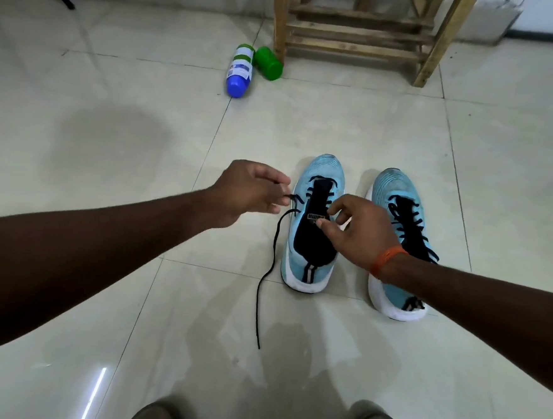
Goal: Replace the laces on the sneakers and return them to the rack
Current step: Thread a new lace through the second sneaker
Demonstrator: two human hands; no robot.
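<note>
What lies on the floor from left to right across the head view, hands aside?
Blue-capped bottle → green container → loose black lace → left sneaker → right sneaker.

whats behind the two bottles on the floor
Behind the blue-capped bottle and the green bottle, both lying on the tiled floor, stands a wooden rack, its leg right by the green one. The visible lower shelves look bare; its upper part is out of frame.
</note>
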